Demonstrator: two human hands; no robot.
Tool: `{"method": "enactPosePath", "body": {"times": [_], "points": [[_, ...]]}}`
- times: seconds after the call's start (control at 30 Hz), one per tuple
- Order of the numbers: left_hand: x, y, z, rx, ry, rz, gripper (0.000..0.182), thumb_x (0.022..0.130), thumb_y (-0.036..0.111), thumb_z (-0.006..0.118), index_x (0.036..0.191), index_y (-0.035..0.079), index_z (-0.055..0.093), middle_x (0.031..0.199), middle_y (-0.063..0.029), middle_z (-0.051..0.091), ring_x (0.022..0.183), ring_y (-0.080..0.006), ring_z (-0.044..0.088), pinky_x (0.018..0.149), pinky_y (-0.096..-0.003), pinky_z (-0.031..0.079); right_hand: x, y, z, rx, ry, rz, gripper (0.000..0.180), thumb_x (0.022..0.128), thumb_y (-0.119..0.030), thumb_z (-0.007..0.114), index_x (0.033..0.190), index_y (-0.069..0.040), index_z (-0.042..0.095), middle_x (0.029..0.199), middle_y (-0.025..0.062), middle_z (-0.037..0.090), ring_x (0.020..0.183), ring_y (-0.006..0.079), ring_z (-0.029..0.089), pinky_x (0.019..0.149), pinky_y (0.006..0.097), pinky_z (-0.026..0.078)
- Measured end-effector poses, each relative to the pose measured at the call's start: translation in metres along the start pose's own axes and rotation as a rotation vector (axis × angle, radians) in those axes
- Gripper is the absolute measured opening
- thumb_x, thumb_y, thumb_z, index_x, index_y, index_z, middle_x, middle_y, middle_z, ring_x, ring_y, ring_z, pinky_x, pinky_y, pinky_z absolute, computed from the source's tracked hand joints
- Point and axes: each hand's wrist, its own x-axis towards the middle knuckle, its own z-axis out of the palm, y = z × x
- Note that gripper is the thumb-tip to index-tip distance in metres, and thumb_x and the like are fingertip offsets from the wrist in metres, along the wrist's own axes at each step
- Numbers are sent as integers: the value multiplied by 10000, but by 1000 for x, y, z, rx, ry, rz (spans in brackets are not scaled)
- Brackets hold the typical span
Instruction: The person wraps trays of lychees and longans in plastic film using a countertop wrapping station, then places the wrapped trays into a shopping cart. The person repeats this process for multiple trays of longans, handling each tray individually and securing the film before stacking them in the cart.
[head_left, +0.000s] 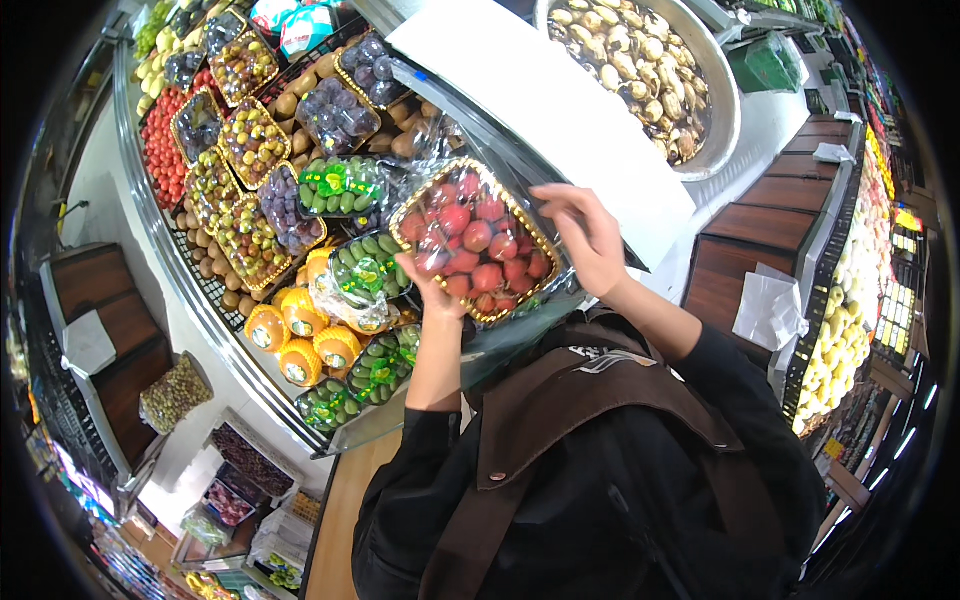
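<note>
A gold-rimmed plastic tray of red fruit (478, 236), covered in clear film, is tilted in front of my chest. My left hand (435, 296) supports its lower left edge, the thumb over the rim and the fingers hidden beneath. Beside the upper right edge, my right hand (589, 232) has its fingers apart and bent; it holds nothing. Just left of the tray are film-wrapped packs of green oval fruit (367, 268). Below those packs sit oranges in yellow foam nets (300, 311).
The display case's metal edge (217, 319) curves along the left. Trays of mottled jujubes (255, 142), dark plums (339, 112) and loose cherry tomatoes (166, 135) fill it. A white panel (517, 97) lies beyond the tray, near a large metal basin of brown-and-white produce in water (724, 112).
</note>
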Motion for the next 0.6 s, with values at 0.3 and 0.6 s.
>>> {"method": "enactPosePath", "body": {"times": [0.3,0.6], "points": [[-43,61,78,11,-281,-302,903,816,781,335,1436,125,322,1402,-197,420,1210,-452,460,970,-604,414,-45,63,21,1102,-355,880,253,980,-246,462,1137,-90,586,1130,40,611,969,143,596,834,292,476],[-56,61,154,580,-264,-699,1034,784,824,333,1435,21,313,1436,-193,392,1301,-362,411,1089,-497,335,-81,13,-33,1741,-674,512,736,930,-612,363,1465,-113,280,1506,121,305,1367,303,318,1134,493,226]]}}
